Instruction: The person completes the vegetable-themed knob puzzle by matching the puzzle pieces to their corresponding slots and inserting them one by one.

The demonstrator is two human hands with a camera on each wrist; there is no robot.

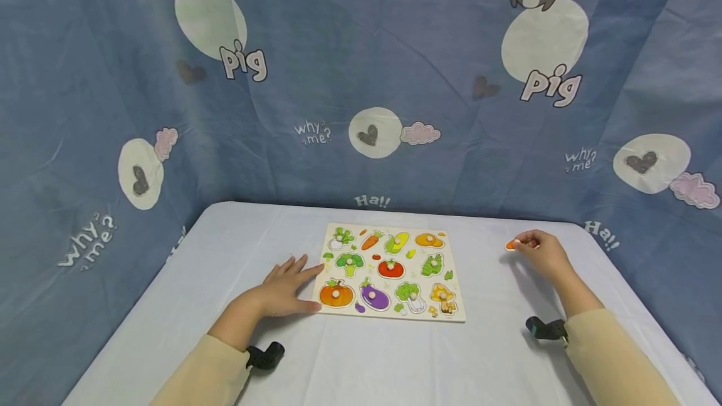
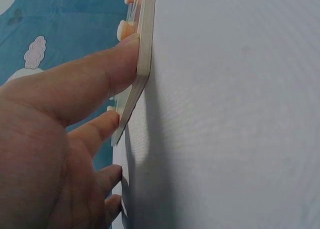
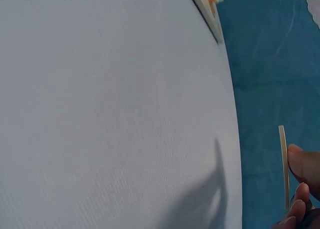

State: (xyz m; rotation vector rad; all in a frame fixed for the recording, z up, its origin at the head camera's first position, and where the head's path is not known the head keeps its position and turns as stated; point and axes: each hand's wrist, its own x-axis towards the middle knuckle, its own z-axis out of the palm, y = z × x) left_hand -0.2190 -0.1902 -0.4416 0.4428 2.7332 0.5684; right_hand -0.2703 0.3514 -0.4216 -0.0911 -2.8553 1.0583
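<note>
A wooden vegetable puzzle board lies flat on the white table, bearing knobbed pieces such as a pumpkin, an eggplant and a tomato. My left hand is at its left side with fingers spread. In the left wrist view, the thumb and a fingertip touch the board's edge. Well to the right of the board, my right hand pinches a small orange puzzle piece above the table. In the right wrist view this piece shows edge-on as a thin strip; its picture is mostly hidden.
White cloth covers the table, whose far edge meets a blue patterned curtain. A dark wrist camera juts from the left sleeve, and another black camera from the right one.
</note>
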